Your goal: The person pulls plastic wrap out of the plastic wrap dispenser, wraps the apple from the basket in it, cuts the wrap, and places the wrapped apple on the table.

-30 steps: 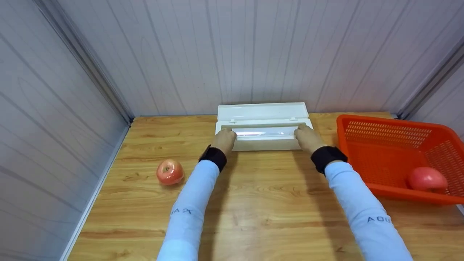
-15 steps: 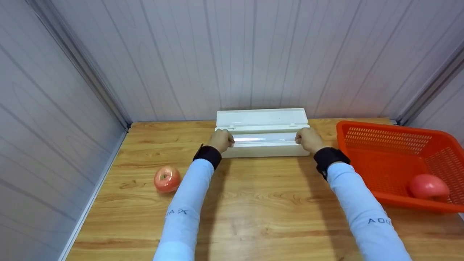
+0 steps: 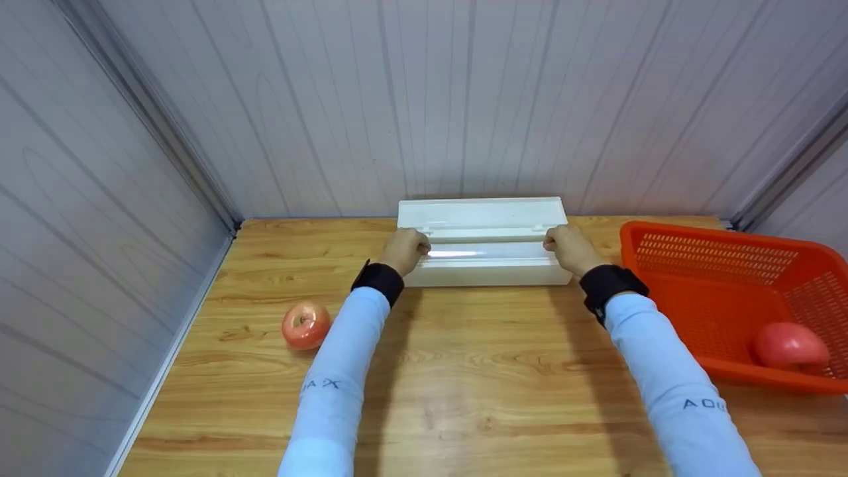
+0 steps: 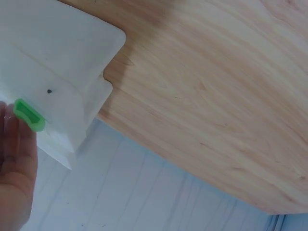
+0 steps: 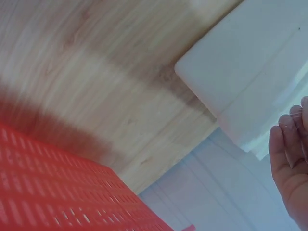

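A long white cling film dispenser (image 3: pixel 487 277) lies at the back of the table with its lid (image 3: pixel 482 213) raised against the wall. Shiny clear film (image 3: pixel 487 253) spans its opening between the two hands. At the dispenser's left end, my left hand (image 3: pixel 405 250) pinches the film, fingers curled. My right hand (image 3: pixel 574 249) pinches it at the right end; in the right wrist view, film shows by the fingertips (image 5: pixel 288 122). A small green plastic piece (image 4: pixel 30 115) sits beside the left fingers in the left wrist view. The pinch points are partly hidden by the hands.
A red apple (image 3: pixel 306 325) rests on the wooden table (image 3: pixel 464 371), left of the left forearm. To the right stands an orange-red slotted basket (image 3: pixel 702 233) with one pinkish-red round fruit (image 3: pixel 791 345) inside. Panelled walls (image 3: pixel 464 99) enclose the back and sides.
Both hands reached into the dispenser's opening a second ago; they have since risen slightly, lifting the film's edge. The head view has tilted a little. Apple and basket stay put.
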Demonstrator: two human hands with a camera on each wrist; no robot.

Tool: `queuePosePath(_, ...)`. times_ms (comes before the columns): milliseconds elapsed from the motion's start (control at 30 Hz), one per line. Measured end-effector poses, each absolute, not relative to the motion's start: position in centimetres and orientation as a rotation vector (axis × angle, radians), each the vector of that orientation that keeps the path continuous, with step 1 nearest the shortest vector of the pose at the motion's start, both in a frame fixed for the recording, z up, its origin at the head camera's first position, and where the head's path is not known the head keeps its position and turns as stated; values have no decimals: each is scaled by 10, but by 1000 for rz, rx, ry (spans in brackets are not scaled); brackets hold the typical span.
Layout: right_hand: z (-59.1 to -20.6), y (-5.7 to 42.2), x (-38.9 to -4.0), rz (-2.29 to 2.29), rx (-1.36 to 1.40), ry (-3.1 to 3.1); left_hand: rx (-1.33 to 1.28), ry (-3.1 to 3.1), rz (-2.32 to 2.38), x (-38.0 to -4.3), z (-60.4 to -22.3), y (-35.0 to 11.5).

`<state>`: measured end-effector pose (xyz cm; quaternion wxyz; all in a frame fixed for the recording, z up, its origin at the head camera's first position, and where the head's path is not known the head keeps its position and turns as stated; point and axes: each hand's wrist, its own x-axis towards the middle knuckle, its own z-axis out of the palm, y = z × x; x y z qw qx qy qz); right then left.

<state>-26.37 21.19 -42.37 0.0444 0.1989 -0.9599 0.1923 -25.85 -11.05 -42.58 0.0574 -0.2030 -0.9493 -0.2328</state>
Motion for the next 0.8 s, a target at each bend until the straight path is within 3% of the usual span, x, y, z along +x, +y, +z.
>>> queuePosePath(800, -407, 211, -262, 539, 570, -2948, -502, -2802, -550, -253, -422, -123)
